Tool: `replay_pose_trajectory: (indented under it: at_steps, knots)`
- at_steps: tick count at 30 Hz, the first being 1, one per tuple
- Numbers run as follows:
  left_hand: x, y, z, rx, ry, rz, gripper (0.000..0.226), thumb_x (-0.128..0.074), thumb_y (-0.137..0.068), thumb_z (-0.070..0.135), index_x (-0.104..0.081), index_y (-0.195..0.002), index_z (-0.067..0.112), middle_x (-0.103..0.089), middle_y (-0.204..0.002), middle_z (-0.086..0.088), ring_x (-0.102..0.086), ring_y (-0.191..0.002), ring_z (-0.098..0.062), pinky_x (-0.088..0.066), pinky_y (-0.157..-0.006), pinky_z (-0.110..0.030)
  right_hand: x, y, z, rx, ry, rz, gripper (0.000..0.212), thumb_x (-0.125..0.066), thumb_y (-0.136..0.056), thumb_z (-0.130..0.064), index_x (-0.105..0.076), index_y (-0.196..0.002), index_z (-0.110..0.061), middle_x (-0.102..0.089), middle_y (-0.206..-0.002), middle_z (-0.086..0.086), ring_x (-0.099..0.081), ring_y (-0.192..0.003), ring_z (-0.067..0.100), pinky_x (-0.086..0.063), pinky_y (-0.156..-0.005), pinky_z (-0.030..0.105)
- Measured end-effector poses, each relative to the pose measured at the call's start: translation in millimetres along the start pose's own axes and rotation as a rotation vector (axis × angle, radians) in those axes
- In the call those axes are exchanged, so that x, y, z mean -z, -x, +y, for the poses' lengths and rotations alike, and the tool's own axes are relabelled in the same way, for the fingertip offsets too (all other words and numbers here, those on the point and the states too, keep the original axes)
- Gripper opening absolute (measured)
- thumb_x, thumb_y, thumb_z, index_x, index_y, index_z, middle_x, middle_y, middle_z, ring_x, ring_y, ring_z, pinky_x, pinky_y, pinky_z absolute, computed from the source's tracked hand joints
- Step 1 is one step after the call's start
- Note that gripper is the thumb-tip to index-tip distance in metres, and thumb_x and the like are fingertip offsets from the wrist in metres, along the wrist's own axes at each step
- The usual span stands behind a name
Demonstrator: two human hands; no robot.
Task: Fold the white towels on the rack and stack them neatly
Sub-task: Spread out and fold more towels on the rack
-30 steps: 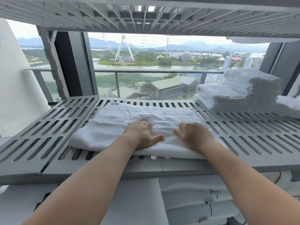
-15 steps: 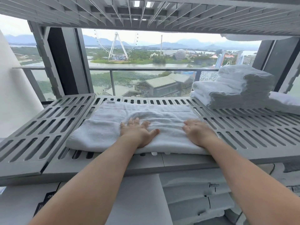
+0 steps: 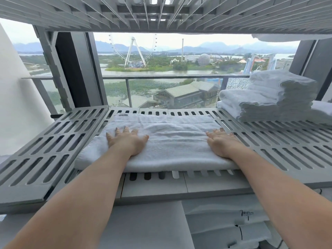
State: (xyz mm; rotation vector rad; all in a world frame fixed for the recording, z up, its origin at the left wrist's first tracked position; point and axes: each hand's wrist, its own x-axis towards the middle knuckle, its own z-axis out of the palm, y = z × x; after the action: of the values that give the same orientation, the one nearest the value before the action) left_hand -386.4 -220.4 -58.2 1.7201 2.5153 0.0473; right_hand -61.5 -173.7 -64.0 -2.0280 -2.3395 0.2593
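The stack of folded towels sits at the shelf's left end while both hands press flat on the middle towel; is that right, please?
Not quite: in the head view the stack of folded towels sits at the right end of the shelf. The left hand and right hand do press flat on the middle towel.

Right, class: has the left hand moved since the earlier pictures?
Yes. The left hand has slid leftward along the towel, from near its middle toward the dark label at its far edge.
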Motion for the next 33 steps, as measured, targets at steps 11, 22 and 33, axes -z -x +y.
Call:
replay_pose_trajectory:
  at_steps: [11,22,33]
  knots:
    - [17,-67,53,-0.12,0.104,0.093,0.064,-0.028,-0.105,0.055,-0.026,-0.16,0.022,-0.018,-0.169,-0.005,-0.014,-0.155,-0.024,-0.012,-0.125,-0.05,23,-101,-64,0.298,-0.144,0.194,0.045,-0.042,-0.097,-0.015,-0.053,-0.14,-0.021,-0.049,-0.148,0.007,-0.041,-0.137,0.026,-0.035,-0.112,0.041]
    - [11,-149,35,-0.129,0.118,0.063,0.05,-0.027,-0.108,0.033,-0.033,-0.156,0.02,-0.03,-0.164,-0.005,-0.028,-0.15,-0.027,-0.023,-0.122,-0.045,1,-192,-45,0.232,-0.138,0.107,0.041,-0.032,-0.101,-0.023,-0.051,-0.136,-0.01,-0.049,-0.147,0.013,-0.044,-0.134,0.032,-0.035,-0.111,0.04]
    - [7,-164,28,-0.098,-0.006,0.283,0.032,-0.038,-0.102,0.023,-0.059,-0.126,0.021,-0.051,-0.133,-0.012,-0.042,-0.128,-0.032,-0.038,-0.105,-0.048,7,-222,-47,0.236,-0.037,0.2,0.041,-0.04,-0.095,-0.033,-0.056,-0.131,-0.023,-0.055,-0.139,0.008,-0.041,-0.13,0.029,-0.035,-0.109,0.047]
